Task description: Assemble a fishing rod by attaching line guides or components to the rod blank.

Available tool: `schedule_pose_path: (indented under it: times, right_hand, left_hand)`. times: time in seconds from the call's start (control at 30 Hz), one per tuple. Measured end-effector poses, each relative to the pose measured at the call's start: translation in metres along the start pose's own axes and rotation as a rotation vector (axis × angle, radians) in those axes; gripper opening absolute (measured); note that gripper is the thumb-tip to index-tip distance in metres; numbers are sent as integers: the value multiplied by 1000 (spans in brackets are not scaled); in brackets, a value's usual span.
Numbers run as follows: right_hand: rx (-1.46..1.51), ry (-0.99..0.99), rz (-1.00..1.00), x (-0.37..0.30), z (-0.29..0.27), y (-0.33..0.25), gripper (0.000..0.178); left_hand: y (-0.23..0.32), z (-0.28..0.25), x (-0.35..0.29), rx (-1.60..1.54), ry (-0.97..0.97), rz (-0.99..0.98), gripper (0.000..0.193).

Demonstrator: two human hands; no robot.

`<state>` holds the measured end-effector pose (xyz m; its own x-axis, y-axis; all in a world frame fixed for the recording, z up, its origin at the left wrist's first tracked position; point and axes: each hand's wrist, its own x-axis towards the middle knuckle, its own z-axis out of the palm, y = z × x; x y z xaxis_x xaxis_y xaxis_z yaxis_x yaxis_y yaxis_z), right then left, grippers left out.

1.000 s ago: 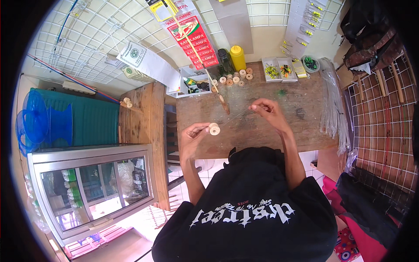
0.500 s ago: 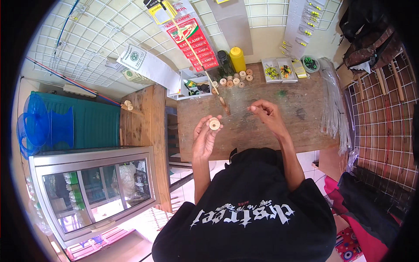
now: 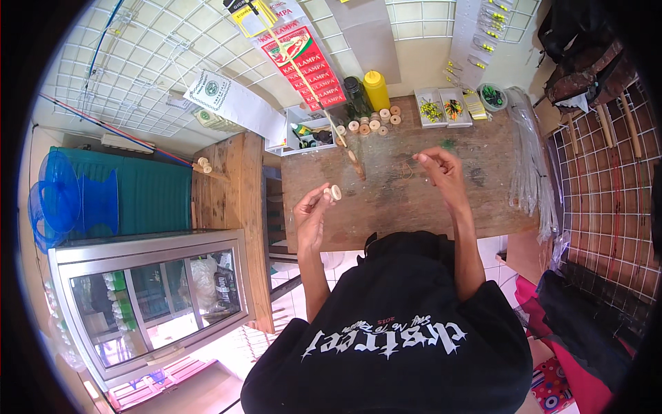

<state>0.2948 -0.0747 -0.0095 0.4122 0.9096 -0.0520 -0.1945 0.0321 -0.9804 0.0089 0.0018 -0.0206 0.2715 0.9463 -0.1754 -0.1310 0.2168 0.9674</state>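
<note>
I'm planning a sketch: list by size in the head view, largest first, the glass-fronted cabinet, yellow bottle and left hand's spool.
1. Glass-fronted cabinet
2. Yellow bottle
3. Spool in the left hand

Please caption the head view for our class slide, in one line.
Over a worn wooden table, the left hand holds a pale spool, the right hand apart from it.

L/R hands up, well apart
</note>
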Motion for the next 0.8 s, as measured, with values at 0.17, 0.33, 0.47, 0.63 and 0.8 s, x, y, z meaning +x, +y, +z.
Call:
schedule_pose_path:
  times: [0.17, 0.33, 0.47, 0.63, 0.8]
  right_hand:
    - [-79, 20, -41, 8, -11, 7, 16]
    - [-217, 156, -146, 12, -27, 16, 14]
    - [-157, 235, -191, 13, -35, 16, 13]
    - [-220, 300, -227, 17, -48, 19, 12]
    - [-236, 371, -270, 16, -53, 11, 11]
  left_hand:
    - [5, -3, -1, -139, 8, -5, 26]
    - [13, -5, -1, -141, 66, 39, 27]
    - [11, -8, -2, 86, 113, 81, 28]
    - [12, -18, -4, 176, -18, 62, 27]
    - [20, -23, -6, -106, 26, 75, 24]
